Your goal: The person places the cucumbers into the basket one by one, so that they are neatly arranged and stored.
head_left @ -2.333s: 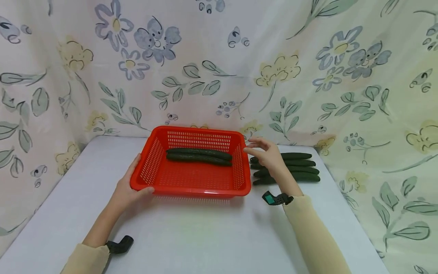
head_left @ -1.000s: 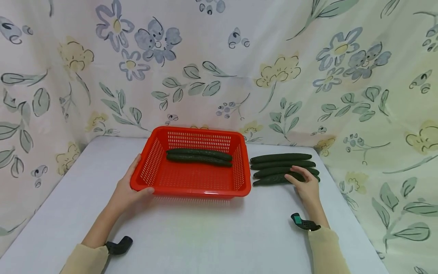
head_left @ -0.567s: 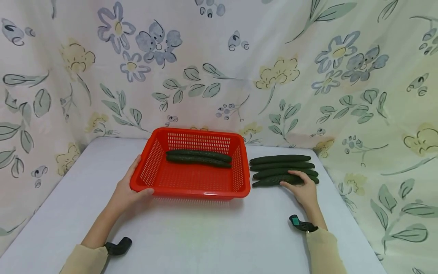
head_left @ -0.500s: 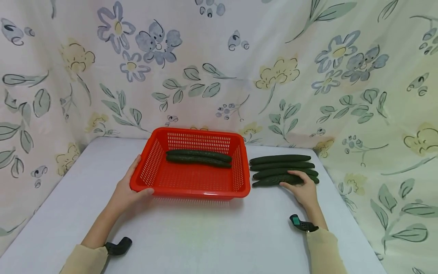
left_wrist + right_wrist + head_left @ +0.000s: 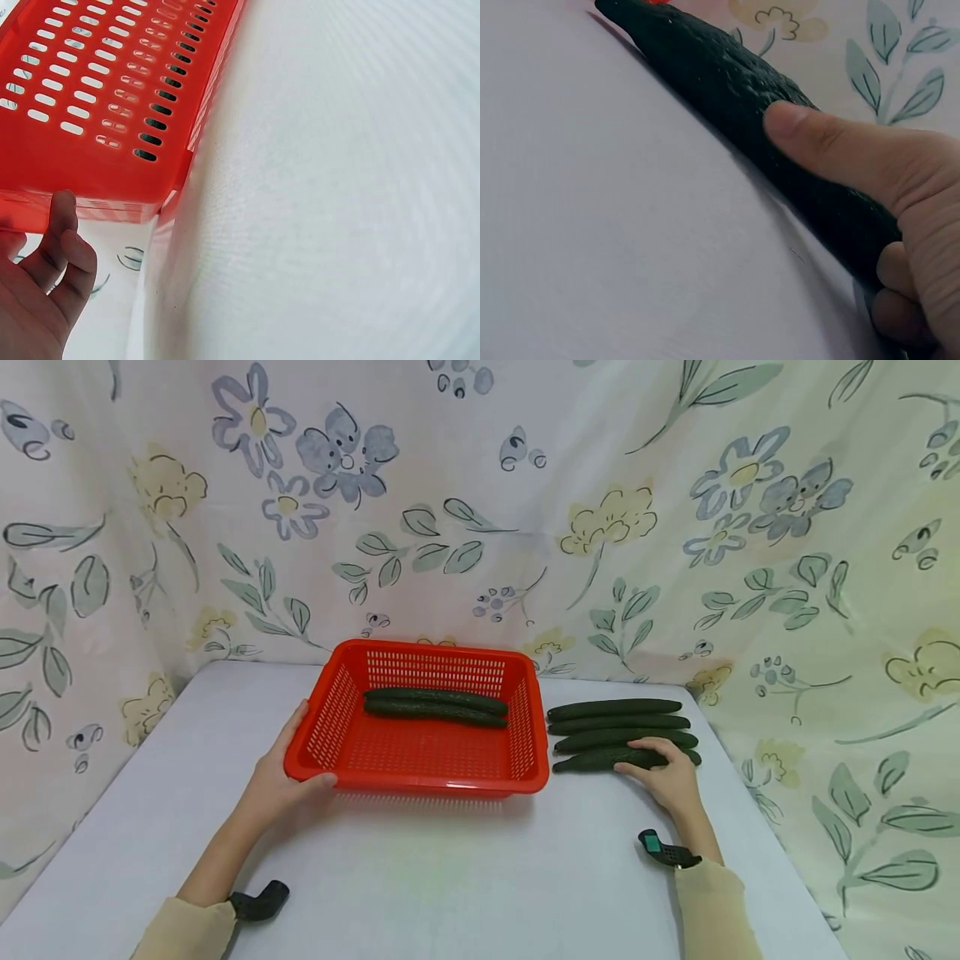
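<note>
My left hand (image 5: 279, 785) holds the red slotted plastic basket (image 5: 420, 783) at its left rim, thumb over the near corner. In the left wrist view its fingers (image 5: 75, 262) curl below the basket's rim. Two dark green cucumbers (image 5: 435, 701) lie side by side at the back of the basket. Right of it, my right hand (image 5: 667, 777) grips the nearest cucumber (image 5: 588, 761) of a row on the table. The right wrist view has the thumb (image 5: 795, 127) pressed along this cucumber's side, the fingers curled around it; its far end is partly hidden.
Behind the held cucumber, 3 more cucumbers (image 5: 618, 724) lie in parallel on the white-covered table (image 5: 450, 877), close to the basket's right side. A floral curtain (image 5: 480, 527) hangs along the back and both sides.
My right hand has gone from beside the basket's right rim to the cucumbers at the right and taken hold of the nearest one, which has shifted slightly. My left hand stays on the basket.
</note>
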`<state>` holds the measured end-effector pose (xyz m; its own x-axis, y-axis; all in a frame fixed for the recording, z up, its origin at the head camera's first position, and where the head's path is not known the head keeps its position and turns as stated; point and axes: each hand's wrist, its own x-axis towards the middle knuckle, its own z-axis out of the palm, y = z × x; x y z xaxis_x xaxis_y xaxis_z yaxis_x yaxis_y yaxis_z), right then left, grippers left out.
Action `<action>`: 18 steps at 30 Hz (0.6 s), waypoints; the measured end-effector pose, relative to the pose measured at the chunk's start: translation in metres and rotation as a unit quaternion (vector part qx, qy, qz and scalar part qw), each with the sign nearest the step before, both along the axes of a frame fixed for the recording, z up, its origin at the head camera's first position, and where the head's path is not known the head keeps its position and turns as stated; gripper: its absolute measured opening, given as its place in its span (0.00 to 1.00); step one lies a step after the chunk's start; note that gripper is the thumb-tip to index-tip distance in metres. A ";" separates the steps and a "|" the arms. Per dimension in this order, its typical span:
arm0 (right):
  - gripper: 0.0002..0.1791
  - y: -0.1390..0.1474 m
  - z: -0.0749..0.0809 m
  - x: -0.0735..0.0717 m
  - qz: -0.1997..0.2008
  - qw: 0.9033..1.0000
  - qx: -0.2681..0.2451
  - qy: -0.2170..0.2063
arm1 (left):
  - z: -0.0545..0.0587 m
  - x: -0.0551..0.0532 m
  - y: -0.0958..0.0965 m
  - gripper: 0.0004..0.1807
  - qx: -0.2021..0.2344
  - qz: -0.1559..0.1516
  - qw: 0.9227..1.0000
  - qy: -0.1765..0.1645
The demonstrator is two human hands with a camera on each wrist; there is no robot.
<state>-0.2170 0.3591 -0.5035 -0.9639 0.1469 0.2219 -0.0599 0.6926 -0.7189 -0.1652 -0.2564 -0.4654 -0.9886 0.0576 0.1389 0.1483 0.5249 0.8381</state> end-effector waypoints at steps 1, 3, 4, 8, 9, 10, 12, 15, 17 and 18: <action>0.27 0.001 -0.001 0.000 0.009 1.000 0.002 0.002 | 0.000 0.000 0.000 0.65 0.000 0.000 1.000 0.000; 0.27 0.002 -0.002 0.000 0.028 1.000 -0.002 0.007 | 0.000 0.000 0.000 0.65 0.000 -0.001 1.000 0.000; 0.26 0.004 -0.003 0.000 0.037 0.999 -0.003 0.012 | 0.000 0.000 0.000 0.65 -0.001 -0.001 1.000 0.000; 0.24 0.006 -0.005 -0.001 0.053 0.998 -0.008 0.030 | 0.000 -0.001 0.000 0.65 0.000 -0.002 1.000 0.002; 0.24 0.006 -0.005 -0.001 0.054 0.998 -0.007 0.033 | 0.000 -0.001 0.000 0.65 0.001 -0.002 1.000 0.003; 0.23 0.006 -0.005 0.000 0.054 0.998 -0.005 0.031 | 0.000 -0.001 0.000 0.65 0.001 -0.002 1.000 0.003; 0.23 0.006 -0.003 0.000 0.054 0.998 -0.002 0.024 | -0.001 -0.001 -0.001 0.65 0.000 -0.001 1.000 0.004; 0.24 0.006 -0.002 0.001 0.053 0.999 -0.001 0.006 | -0.001 -0.001 -0.001 0.65 -0.001 -0.001 1.000 0.004; 0.24 0.005 -0.001 0.002 0.054 0.999 -0.001 -0.004 | -0.002 -0.001 -0.001 0.65 0.000 -0.001 1.000 0.003; 0.25 0.005 -0.001 0.002 0.057 0.998 -0.010 -0.012 | -0.002 -0.001 -0.002 0.65 0.002 -0.002 1.000 0.003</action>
<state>-0.2153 0.3640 -0.5041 -0.9795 0.0410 0.1970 -0.1198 0.6676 -0.7348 -0.1661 -0.2581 -0.4674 -0.9877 0.0602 0.1446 0.1546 0.5218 0.8389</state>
